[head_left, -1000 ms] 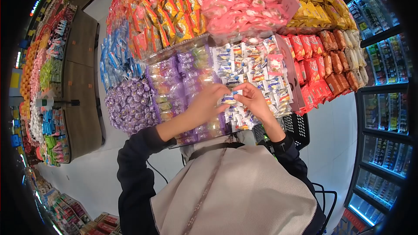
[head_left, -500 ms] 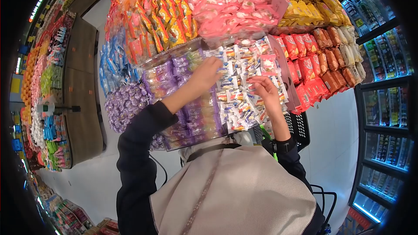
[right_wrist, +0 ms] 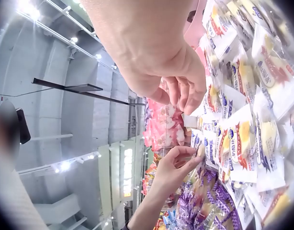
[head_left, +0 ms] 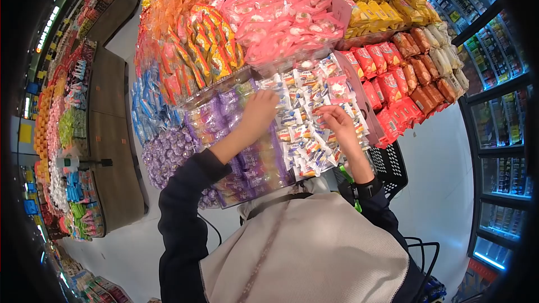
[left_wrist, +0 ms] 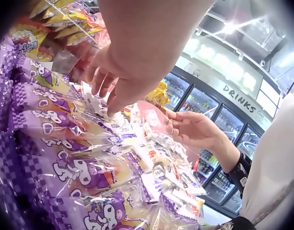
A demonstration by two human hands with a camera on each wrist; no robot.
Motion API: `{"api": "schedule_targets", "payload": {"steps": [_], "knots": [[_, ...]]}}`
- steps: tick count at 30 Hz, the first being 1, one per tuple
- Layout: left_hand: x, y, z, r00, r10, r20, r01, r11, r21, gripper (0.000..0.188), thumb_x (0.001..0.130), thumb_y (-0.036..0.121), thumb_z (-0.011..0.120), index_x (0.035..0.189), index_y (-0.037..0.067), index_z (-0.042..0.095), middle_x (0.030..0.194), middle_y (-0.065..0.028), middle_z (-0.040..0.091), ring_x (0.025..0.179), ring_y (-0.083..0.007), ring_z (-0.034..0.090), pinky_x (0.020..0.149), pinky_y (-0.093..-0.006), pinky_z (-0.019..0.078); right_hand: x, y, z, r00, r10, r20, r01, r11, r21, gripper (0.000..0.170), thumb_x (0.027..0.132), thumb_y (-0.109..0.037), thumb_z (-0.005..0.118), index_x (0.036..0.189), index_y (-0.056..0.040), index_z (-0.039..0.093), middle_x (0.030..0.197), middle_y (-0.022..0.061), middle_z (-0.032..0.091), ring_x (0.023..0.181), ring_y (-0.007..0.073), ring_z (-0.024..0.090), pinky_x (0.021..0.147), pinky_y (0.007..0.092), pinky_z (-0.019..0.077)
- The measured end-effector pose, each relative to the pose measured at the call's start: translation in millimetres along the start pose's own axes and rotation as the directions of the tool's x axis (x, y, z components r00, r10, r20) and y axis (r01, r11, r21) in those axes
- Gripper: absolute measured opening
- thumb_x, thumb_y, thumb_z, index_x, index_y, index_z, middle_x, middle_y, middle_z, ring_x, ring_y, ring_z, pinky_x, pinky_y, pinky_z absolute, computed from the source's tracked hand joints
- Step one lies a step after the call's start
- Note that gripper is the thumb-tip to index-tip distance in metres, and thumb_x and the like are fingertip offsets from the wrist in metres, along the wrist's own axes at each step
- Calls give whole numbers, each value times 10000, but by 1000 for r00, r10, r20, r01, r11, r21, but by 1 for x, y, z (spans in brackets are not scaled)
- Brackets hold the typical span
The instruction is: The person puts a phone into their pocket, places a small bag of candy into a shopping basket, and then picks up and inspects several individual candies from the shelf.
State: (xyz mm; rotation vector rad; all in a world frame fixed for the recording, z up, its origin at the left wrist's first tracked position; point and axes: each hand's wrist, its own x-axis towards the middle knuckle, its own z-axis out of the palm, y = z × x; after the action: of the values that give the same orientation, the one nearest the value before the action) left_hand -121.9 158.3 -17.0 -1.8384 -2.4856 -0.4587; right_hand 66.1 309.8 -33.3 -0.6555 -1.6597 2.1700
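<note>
In the head view, white candy packets (head_left: 306, 143) fill a bin beside purple packets (head_left: 255, 171). My left hand (head_left: 255, 118) reaches over the line between them. Its thumb and fingers pinch at a small packet (right_wrist: 201, 150) in the right wrist view; in the left wrist view the same hand (left_wrist: 132, 62) bends down onto white packets (left_wrist: 156, 155). My right hand (head_left: 342, 129) hovers over the white packets, fingers bent. The right wrist view shows that hand (right_wrist: 161, 57) above a pale packet corner (right_wrist: 189, 120); whether the fingertips grip it is unclear.
Pink packets (head_left: 281, 19) and yellow ones (head_left: 368, 14) are heaped behind a clear divider. Red packets (head_left: 393, 84) lie to the right, purple-wrapped sweets (head_left: 168, 154) to the left. A black basket (head_left: 390, 165) stands below the bin's right side.
The hands were together at a small packet a second ago; they have since parted, the left moving up and left, the right slightly right. The head view has shifted a little.
</note>
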Motion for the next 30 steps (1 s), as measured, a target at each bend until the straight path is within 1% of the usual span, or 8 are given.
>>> {"api": "schedule_targets", "payload": {"steps": [9,14,15,18,21,24,28,30], "knots": [[47,13,-9,987,60,-147,-81,987,-141,280,720,110,595,982,47,518,995,-105,518,1002,-279,469,843,-379,378,-18,0,-5,999,-9,-38,9,1000,5,160,874,-132,496,999,-39,533,954,42,602,827,100,565,714,230,448],[87,17,18,989,48,-140,-59,996,-69,265,734,150,586,971,41,541,953,-151,563,949,-314,516,802,-401,408,-34,5,-12,995,-3,-97,7,999,39,180,866,-116,499,1013,-18,527,943,64,595,807,113,566,683,245,460],[93,18,22,989,53,-136,-63,996,-69,251,736,153,584,959,41,548,943,-159,571,936,-317,527,792,-404,414,-37,6,-14,994,-11,-106,16,999,51,179,866,-112,496,1014,-15,526,945,67,595,805,115,566,684,245,462],[104,25,29,991,-116,61,121,989,-80,193,741,154,583,904,53,567,865,-159,594,856,-323,564,735,-407,441,-46,10,-20,992,-19,-124,31,994,101,172,869,-93,488,1011,-2,521,945,75,592,795,118,567,692,246,471],[104,31,25,991,-128,43,134,972,-193,150,729,61,518,873,33,548,830,-173,587,812,-333,568,692,-432,440,-52,11,-25,989,-17,-149,34,993,114,170,869,-92,490,1007,3,519,935,77,591,793,119,567,696,249,477],[96,31,14,978,-32,-208,-28,959,-280,152,744,72,523,885,32,565,829,-172,593,787,-325,578,699,-412,449,-53,7,-25,986,-22,-166,41,992,115,164,870,-85,489,1004,5,518,924,82,590,783,121,569,693,251,481],[77,43,-22,981,-169,-96,72,776,-627,133,767,60,610,888,9,587,818,-105,610,726,-148,578,706,-247,448,-50,3,-24,984,-14,-178,33,994,100,165,870,-88,489,1007,0,518,930,82,590,785,127,572,692,252,484],[61,51,-41,991,-103,-88,8,690,-724,116,782,54,599,881,-5,585,843,-84,616,756,-141,578,729,-249,446,-48,1,-22,986,-14,-163,28,996,87,165,869,-94,490,1003,-3,522,929,78,590,791,125,571,702,252,478]]}}
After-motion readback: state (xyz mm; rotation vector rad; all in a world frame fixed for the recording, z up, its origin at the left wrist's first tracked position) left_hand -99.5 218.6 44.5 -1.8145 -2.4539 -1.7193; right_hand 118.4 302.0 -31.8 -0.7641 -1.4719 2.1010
